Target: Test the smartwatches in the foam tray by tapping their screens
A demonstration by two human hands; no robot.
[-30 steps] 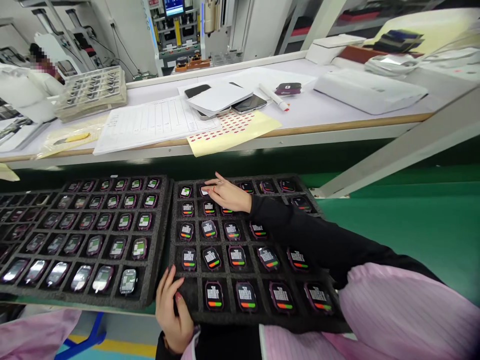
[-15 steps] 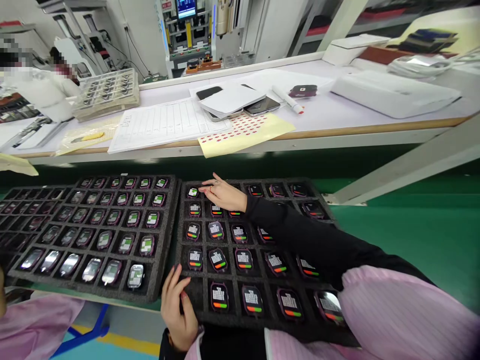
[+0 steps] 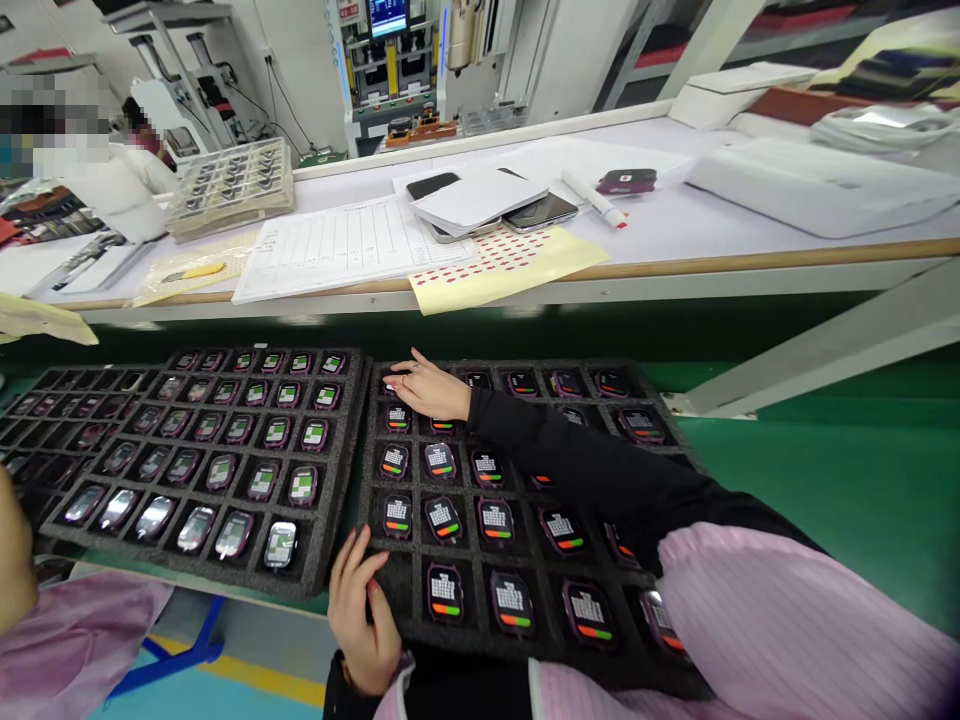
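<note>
Rough matt black foam tray (image 3: 397,590), glossy smartwatch screens (image 3: 442,520) set into the tray, smooth matt paper form (image 3: 345,250) beyond the tray, my black cloth sleeve (image 3: 577,460) over the tray, my pink striped cloth smock (image 3: 795,620) beside the tray

The right hand (image 3: 427,392) and its black sleeve (image 3: 585,450) hide several small devices (image 3: 397,418) in the upper rows of the foam tray (image 3: 366,480). At nine o'clock, another tray (image 3: 30,420) runs off the picture's edge. The printing on the device screens is too small to read, as is the monitor (image 3: 388,15) at twelve o'clock. The person (image 3: 142,170) at ten o'clock is blurred.
</note>
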